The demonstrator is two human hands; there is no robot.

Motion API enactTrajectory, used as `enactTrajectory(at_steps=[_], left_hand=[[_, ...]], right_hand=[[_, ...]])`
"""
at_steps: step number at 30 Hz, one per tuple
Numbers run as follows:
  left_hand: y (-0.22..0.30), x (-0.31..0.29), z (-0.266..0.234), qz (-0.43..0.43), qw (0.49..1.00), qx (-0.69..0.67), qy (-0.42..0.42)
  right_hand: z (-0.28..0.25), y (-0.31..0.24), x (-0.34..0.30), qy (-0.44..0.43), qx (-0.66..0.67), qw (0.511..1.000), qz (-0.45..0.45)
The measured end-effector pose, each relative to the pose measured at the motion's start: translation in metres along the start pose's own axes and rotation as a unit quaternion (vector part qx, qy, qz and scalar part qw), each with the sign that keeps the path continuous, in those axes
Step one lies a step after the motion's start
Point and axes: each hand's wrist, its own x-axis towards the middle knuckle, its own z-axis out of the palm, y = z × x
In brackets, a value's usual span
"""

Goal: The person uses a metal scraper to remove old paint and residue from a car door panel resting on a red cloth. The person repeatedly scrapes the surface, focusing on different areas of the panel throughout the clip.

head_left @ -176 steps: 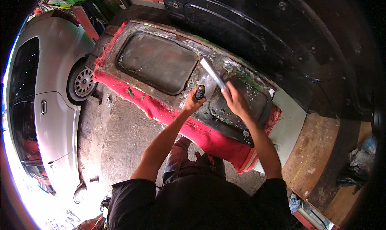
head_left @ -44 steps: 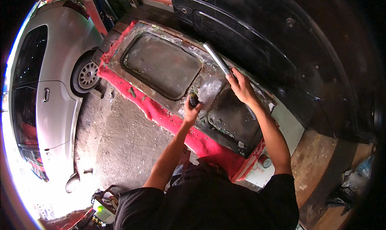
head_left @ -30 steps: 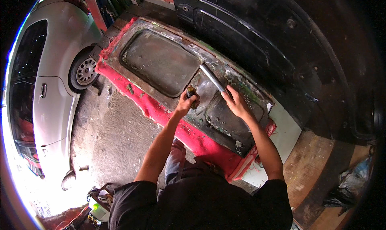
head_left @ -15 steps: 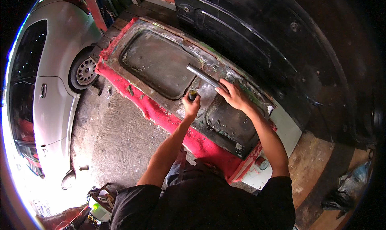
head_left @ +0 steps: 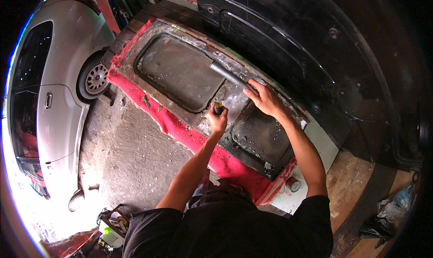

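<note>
A worn metal panel (head_left: 178, 73) with two recessed sections lies before me on a red cloth (head_left: 225, 161). Over its middle, my left hand (head_left: 218, 121) is wrapped round an upright tool handle (head_left: 218, 107), dark with a yellowish top. The tool's lower end is hidden by my fist, so its kind does not show. My right hand (head_left: 267, 102) grips one end of a grey metal bar (head_left: 228, 74), round and smooth. The bar slants up and left above the panel, apart from the handle.
A silver car (head_left: 63, 109) stands to the left. A large black panel (head_left: 288, 41) rises along the far right side. Near my right elbow a small can (head_left: 293, 184) sits on a white surface. At lower right lies a plastic bag (head_left: 390, 213), and a box of items (head_left: 112, 231) at lower left.
My right hand has shifted slightly to the right, with the bar still in it. My left hand and the handle have moved a little to the right.
</note>
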Motion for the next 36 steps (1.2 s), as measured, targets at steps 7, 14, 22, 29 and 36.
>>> enactTrajectory(at_steps=[7, 14, 22, 29, 36], left_hand=[[-0.001, -0.002, -0.001, 0.005, 1.000, 0.009, -0.020], [0.021, -0.007, 0.004, 0.050, 0.997, 0.042, -0.034], [0.025, -0.010, 0.007, 0.069, 0.990, 0.106, -0.057], [-0.012, -0.021, 0.005, -0.016, 1.000, 0.003, -0.013], [0.023, -0.038, 0.014, 0.031, 0.997, 0.040, -0.059]], right_hand=[[0.008, 0.012, -0.018, -0.073, -0.133, 0.988, -0.025], [-0.003, 0.014, -0.006, 0.119, 0.039, 0.992, -0.007], [0.001, 0.020, -0.014, 0.069, 0.015, 0.997, -0.045], [0.012, 0.004, -0.042, -0.141, -0.199, 0.969, 0.019], [-0.005, 0.026, -0.043, 0.117, 0.002, 0.993, 0.006]])
